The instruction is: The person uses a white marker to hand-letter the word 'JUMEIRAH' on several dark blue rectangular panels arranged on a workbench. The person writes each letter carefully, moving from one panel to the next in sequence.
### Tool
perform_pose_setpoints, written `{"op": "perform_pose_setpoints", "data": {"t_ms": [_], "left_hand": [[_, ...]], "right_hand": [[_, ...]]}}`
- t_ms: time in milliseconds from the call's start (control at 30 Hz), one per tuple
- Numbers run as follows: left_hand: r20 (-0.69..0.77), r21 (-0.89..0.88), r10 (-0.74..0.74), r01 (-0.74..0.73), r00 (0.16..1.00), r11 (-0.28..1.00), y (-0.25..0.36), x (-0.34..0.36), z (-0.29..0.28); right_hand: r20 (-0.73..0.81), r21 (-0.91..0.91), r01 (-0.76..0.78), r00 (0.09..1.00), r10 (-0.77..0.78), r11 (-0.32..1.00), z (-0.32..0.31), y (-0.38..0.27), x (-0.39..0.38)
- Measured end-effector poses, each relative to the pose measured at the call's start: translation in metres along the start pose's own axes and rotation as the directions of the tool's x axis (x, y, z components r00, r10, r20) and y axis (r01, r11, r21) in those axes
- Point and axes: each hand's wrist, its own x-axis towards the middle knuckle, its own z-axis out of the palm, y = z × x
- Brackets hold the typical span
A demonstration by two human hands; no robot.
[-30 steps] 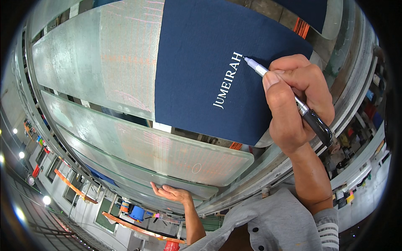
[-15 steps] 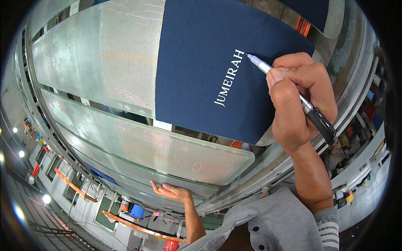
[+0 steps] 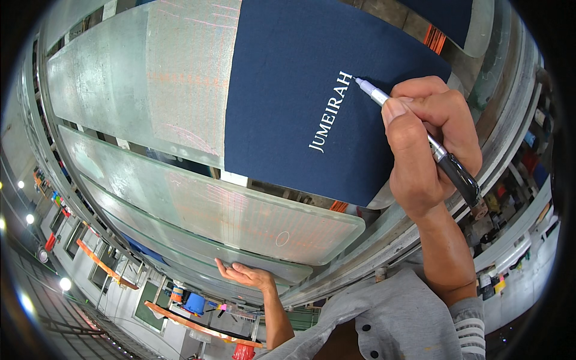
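A marker pen (image 3: 375, 94) with a lilac tip end, a silver barrel and a black cap on its rear is gripped by my right hand (image 3: 429, 138). Its point is just right of the last of the white letters (image 3: 330, 111) on a dark navy fabric piece (image 3: 270, 90). That fabric lies flat over a pale glass-like panel (image 3: 99, 78). Lower down, my left hand (image 3: 243, 276) has its fingers stretched out beside the edge of another pale panel (image 3: 270, 222), holding nothing. Whether its underside touches the panel is hidden.
Several pale panels lie side by side, with gaps between them. A metal rail (image 3: 504, 138) runs along the near right edge. Another navy piece (image 3: 441, 15) lies at the top right. Beyond the lower left stand a blue bucket (image 3: 194, 303) and a red container (image 3: 243, 351).
The lettered fabric shows shifted very slightly to the right in the picture. Both hands keep nearly the same pose, and the pen stays beside the last letter.
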Motion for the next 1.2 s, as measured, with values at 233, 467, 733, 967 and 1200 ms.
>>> {"op": "perform_pose_setpoints", "data": {"t_ms": [233,467,733,967,1200], "left_hand": [[0.003,-0.005,-0.016,0.016,1.000,1.000,0.0027,-0.0001,0.0000],[0.029,0.009,-0.010,0.009,1.000,1.000,0.0010,-0.0007,-0.0023],[0.037,0.010,-0.003,0.003,0.999,1.000,0.0027,-0.0008,-0.0026],[0.017,0.011,0.000,0.000,1.000,1.000,0.0027,0.0000,-0.0018],[0.006,0.002,-0.005,0.005,1.000,1.000,0.0032,0.0002,-0.0009]], "right_hand": [[-0.001,-0.010,0.022,1.000,-0.022,1.000,-0.0004,0.0011,0.0006],[-0.013,0.011,-0.002,1.000,0.002,1.000,0.0011,0.0001,0.0001],[-0.005,0.012,-0.011,1.000,0.011,1.000,0.0005,0.0004,-0.0006],[0.013,0.009,-0.008,1.000,0.008,1.000,-0.0005,0.0000,-0.0001],[0.012,0.005,-0.008,1.000,0.008,1.000,-0.0001,-0.0001,0.0000]]}}
